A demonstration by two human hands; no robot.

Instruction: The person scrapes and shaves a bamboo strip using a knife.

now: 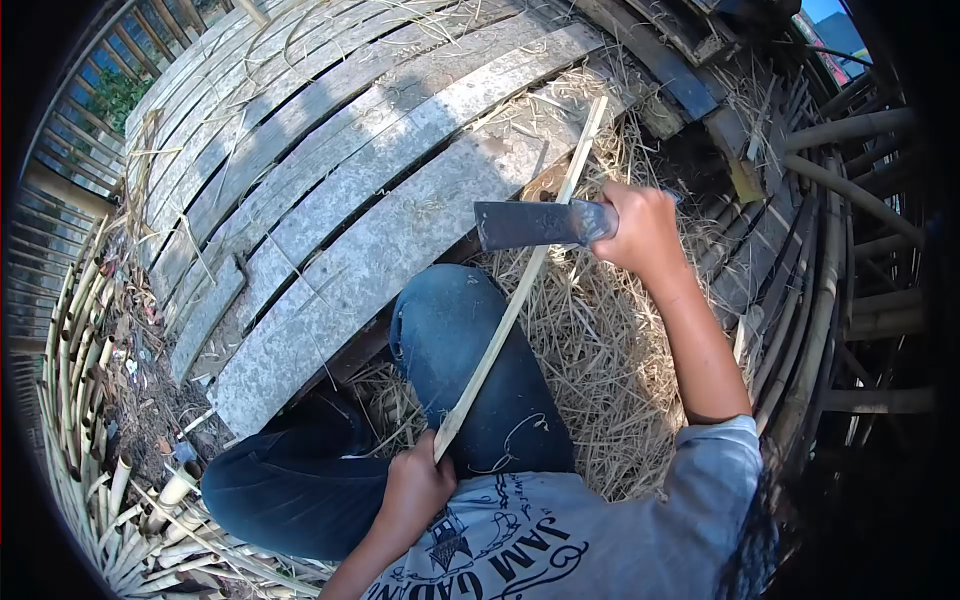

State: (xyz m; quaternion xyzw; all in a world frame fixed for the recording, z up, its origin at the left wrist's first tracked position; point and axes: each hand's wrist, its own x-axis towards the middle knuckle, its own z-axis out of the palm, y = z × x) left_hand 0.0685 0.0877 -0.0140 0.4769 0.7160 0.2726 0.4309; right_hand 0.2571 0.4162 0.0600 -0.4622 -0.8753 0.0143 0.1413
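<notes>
My left hand is closed around the lower end of a long, pale bamboo strip, close to my lap. The strip slants up and away across my bent knee, and its far end reaches past the edge of the wooden slats. In my right hand is a chopping knife with a broad dark blade, gripped near the base of the blade. The blade points left and crosses over the strip; I cannot tell whether they touch. Most of the knife's handle is hidden by my fingers.
A weathered slatted wooden platform lies in front of me, with thin shavings on it. Straw-like bamboo shavings cover the ground at right. Bamboo poles stand along the right side, and cut bamboo pieces lie at lower left.
</notes>
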